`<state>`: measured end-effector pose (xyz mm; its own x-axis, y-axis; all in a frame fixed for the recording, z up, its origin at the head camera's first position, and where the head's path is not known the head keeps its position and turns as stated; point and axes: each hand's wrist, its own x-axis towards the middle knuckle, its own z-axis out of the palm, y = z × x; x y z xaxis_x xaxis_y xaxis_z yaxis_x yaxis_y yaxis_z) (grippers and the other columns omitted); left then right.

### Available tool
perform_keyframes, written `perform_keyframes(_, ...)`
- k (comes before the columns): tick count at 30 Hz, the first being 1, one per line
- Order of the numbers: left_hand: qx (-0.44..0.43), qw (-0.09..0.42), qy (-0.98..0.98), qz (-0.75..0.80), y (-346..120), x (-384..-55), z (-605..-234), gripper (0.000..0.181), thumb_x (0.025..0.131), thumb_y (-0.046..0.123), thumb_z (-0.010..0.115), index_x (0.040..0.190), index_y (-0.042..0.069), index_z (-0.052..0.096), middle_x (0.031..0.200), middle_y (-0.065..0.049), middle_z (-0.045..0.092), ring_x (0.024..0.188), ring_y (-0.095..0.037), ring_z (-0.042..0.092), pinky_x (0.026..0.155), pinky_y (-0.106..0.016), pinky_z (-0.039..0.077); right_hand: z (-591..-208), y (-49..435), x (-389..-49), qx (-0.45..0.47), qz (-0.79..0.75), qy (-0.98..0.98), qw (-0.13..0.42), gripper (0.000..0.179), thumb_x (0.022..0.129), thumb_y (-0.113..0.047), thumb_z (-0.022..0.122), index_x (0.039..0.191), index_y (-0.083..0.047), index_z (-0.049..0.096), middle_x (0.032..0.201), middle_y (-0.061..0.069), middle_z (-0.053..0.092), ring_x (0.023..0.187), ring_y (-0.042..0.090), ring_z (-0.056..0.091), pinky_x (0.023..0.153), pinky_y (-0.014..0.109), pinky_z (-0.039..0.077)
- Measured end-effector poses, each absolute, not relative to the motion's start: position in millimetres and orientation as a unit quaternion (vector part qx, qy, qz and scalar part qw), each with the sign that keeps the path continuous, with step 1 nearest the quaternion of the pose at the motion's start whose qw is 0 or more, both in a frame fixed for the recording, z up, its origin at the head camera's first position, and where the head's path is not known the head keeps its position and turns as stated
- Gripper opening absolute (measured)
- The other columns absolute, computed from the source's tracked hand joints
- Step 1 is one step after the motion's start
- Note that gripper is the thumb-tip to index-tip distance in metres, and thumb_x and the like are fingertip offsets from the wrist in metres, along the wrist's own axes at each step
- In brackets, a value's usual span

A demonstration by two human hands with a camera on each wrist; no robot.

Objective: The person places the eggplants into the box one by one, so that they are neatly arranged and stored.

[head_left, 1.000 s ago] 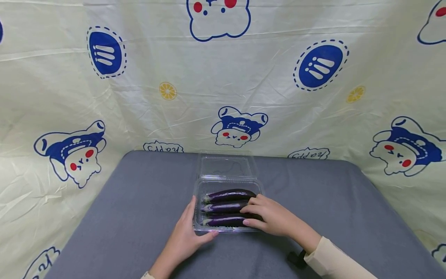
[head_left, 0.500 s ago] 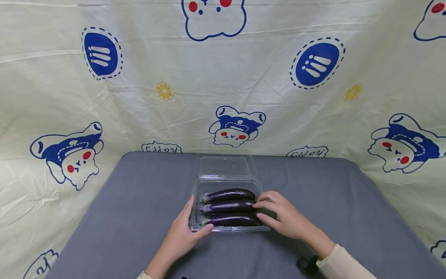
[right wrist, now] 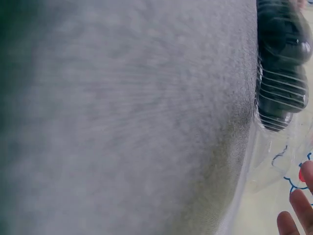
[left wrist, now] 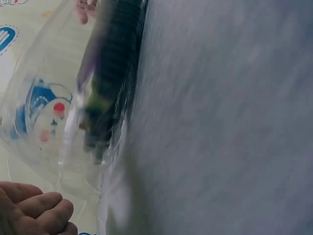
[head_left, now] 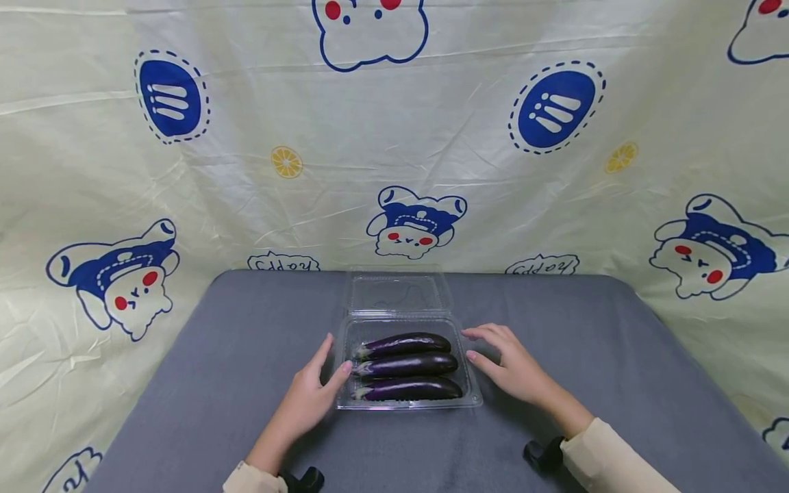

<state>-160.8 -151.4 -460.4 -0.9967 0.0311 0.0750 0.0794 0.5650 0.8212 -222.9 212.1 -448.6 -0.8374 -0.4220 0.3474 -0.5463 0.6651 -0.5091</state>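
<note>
Three dark purple eggplants (head_left: 407, 365) lie side by side in a clear plastic clamshell box (head_left: 409, 404), stems toward the left. Its transparent lid (head_left: 399, 294) is folded back, away from the person. My left hand (head_left: 308, 394) is at the box's left side, thumb and fingers spread, the thumb tip overlapping the left rim in the head view. On the other side my right hand (head_left: 511, 363) hovers by the right rim with fingers extended and nothing held. The left wrist view shows the stem end of an eggplant (left wrist: 105, 93) through the plastic; the right wrist view shows rounded eggplant ends (right wrist: 283, 73).
A grey cloth (head_left: 246, 342) covers the table under the box. Behind the table hangs a pale curtain (head_left: 345, 137) with cartoon prints. A black wrist mount (head_left: 544, 455) sits by the right sleeve, another (head_left: 306, 479) by the left sleeve.
My right hand has left the eggplants and drawn back to the right of the box. My left hand has loosened from the box's left side and shifted slightly left.
</note>
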Motion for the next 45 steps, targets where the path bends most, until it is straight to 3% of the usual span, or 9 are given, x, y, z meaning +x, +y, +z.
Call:
perform_keyframes(7, -0.029, 0.014, -0.86, -0.509, -164, -183, -459, 0.069, 0.103, 0.041, 0.05, 0.157, 0.005, 0.026, 0.159, -0.013, 0.035, 0.148, -0.031, 0.032, 0.12, -0.051, 0.028, -451, 212, -239, 0.232, 0.362, -0.901, 0.056, 0.048, 0.097, -0.026, 0.064, 0.141, -0.009, 0.052, 0.12, 0.006, 0.066, 0.116, 0.026, 0.058, 0.091, 0.047, 0.049)
perform_keyframes(14, -0.034, -0.006, -0.832, -0.554, -169, -207, -462, 0.06, 0.106, 0.026, 0.047, 0.152, -0.008, 0.027, 0.156, -0.025, 0.035, 0.145, -0.037, 0.035, 0.119, -0.05, 0.029, -454, 209, -256, 0.195, 0.403, -0.894, -0.004, 0.052, 0.1, -0.03, 0.06, 0.144, -0.005, 0.047, 0.12, 0.009, 0.066, 0.115, 0.027, 0.06, 0.085, 0.031, 0.05)
perform_keyframes(21, -0.031, -0.035, -0.825, -0.563, -169, -228, -464, 0.058, 0.107, 0.028, 0.043, 0.152, -0.007, 0.029, 0.156, -0.023, 0.036, 0.146, -0.037, 0.034, 0.12, -0.05, 0.029, -455, 204, -271, 0.172, 0.42, -0.89, -0.039, 0.056, 0.103, -0.033, 0.054, 0.147, -0.001, 0.042, 0.118, 0.012, 0.065, 0.115, 0.029, 0.059, 0.093, 0.042, 0.049)
perform_keyframes(29, -0.016, -0.055, -0.829, -0.557, -165, -245, -461, 0.056, 0.108, 0.03, 0.039, 0.151, -0.005, 0.033, 0.158, -0.022, 0.033, 0.149, -0.036, 0.027, 0.122, -0.05, 0.023, -453, 194, -287, 0.143, 0.465, -0.869, -0.089, 0.056, 0.105, -0.036, 0.047, 0.15, -0.003, 0.039, 0.12, 0.015, 0.065, 0.1, 0.02, 0.06, 0.077, 0.028, 0.052)
perform_keyframes(36, -0.003, -0.086, -0.783, -0.615, -163, -261, -459, 0.056, 0.109, 0.026, 0.036, 0.152, -0.009, 0.026, 0.154, -0.028, 0.036, 0.143, -0.038, 0.038, 0.117, -0.049, 0.035, -456, 185, -300, 0.111, 0.479, -0.864, -0.109, 0.056, 0.106, -0.038, 0.043, 0.15, -0.004, 0.039, 0.124, 0.018, 0.065, 0.1, 0.02, 0.061, 0.076, 0.028, 0.051)
perform_keyframes(45, -0.008, -0.091, -0.784, -0.614, -161, -275, -458, 0.054, 0.109, 0.024, 0.035, 0.152, -0.008, 0.028, 0.153, -0.029, 0.037, 0.142, -0.04, 0.039, 0.117, -0.049, 0.034, -455, 184, -311, 0.092, 0.501, -0.851, -0.129, 0.052, 0.108, -0.033, 0.04, 0.151, -0.003, 0.037, 0.116, 0.018, 0.064, 0.09, 0.017, 0.063, 0.071, 0.029, 0.049)
